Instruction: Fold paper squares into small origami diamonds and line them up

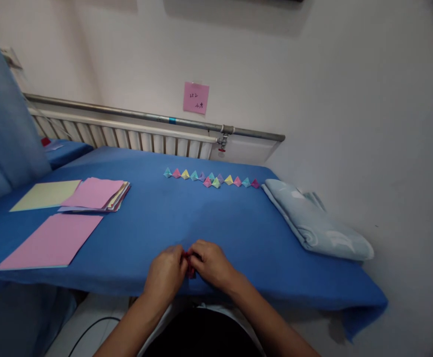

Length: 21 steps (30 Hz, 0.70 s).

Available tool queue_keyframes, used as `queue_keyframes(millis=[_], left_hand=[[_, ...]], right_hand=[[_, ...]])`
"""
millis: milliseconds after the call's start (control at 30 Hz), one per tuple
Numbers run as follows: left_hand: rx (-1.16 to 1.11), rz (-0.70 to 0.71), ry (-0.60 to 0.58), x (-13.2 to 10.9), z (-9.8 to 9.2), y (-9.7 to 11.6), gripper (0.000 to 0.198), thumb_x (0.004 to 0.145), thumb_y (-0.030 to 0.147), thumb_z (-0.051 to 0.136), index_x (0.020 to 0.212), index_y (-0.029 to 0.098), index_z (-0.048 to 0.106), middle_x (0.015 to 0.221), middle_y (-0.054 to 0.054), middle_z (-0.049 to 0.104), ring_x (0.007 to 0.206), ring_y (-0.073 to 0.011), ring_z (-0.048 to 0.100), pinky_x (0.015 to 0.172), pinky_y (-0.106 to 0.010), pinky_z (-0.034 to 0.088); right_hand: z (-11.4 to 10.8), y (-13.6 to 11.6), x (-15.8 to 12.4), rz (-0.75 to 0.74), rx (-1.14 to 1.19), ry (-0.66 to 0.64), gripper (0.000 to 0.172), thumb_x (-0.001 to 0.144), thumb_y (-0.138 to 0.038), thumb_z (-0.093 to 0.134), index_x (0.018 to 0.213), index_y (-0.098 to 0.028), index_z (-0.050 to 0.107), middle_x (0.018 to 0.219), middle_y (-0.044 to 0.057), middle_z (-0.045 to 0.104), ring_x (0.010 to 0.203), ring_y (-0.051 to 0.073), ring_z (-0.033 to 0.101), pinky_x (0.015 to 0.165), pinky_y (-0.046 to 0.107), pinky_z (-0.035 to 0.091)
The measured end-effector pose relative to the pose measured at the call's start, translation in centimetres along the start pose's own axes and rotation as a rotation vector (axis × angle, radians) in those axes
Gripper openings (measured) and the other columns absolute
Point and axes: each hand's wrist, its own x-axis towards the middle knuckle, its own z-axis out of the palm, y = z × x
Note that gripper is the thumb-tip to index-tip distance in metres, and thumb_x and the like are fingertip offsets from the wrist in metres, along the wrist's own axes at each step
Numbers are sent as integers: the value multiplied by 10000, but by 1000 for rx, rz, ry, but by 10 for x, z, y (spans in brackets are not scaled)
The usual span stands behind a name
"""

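Note:
Close to the front edge of the blue-covered bed (pixel 157 223), my left hand (pixel 167 270) and my right hand (pixel 209 263) meet at the fingertips. Both are closed on a small dark red folded paper (pixel 191 271), which is mostly hidden behind the fingers. Farther back lies a row of small folded paper pieces (pixel 229 180) in blue, pink, yellow, purple and magenta. Two more pieces, pink and green, sit just in front of that row's middle. I cannot make out the shape of the red paper.
On the left lie a stack of coloured paper (pixel 92 193), a yellow sheet (pixel 45 195) and a pink sheet (pixel 53 240). A folded light blue blanket (pixel 313 223) rests at right. Behind the bed run a radiator (pixel 127 136) and a metal pipe (pixel 138 114). A blue curtain (pixel 4 114) hangs left.

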Motion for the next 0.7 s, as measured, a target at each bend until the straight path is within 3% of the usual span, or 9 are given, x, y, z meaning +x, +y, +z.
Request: queue_keyframes(millis=[300, 433, 533, 700], left_hand=[[-31, 25, 4, 2, 2, -2, 182, 843, 136, 455, 802, 163, 630, 802, -71, 686, 773, -203, 642, 689, -292, 434], [-104, 40, 51, -6, 0, -15, 180, 862, 203, 460, 959, 163, 605, 922, -77, 677, 841, -193, 634, 760, -308, 458], [-224, 120, 116, -16, -1, -25, 183, 870, 196, 404, 883, 186, 587, 868, -49, 642, 813, -179, 611, 742, -308, 461], [-321, 250, 62, -29, -1, -24, 180, 808, 146, 459, 886, 230, 598, 862, -11, 598, 821, -168, 581, 746, -302, 457]], right_hand=[[0, 2, 0, 23, 53, 9, 180, 760, -43, 540, 747, -188, 646, 711, -18, 593, 677, 113, 542, 653, 211, 400], [-7, 1, -14, 122, 214, 115, 221, 743, -62, 569, 919, -176, 642, 798, -12, 592, 647, 98, 523, 613, 208, 406], [-12, -1, -28, 175, 319, 162, 133, 754, -80, 564, 810, -177, 636, 734, -30, 540, 618, 93, 487, 578, 205, 380], [-10, -8, -42, 59, 377, 103, 185, 732, -46, 569, 799, -198, 649, 763, -32, 540, 646, 88, 505, 605, 201, 391]])
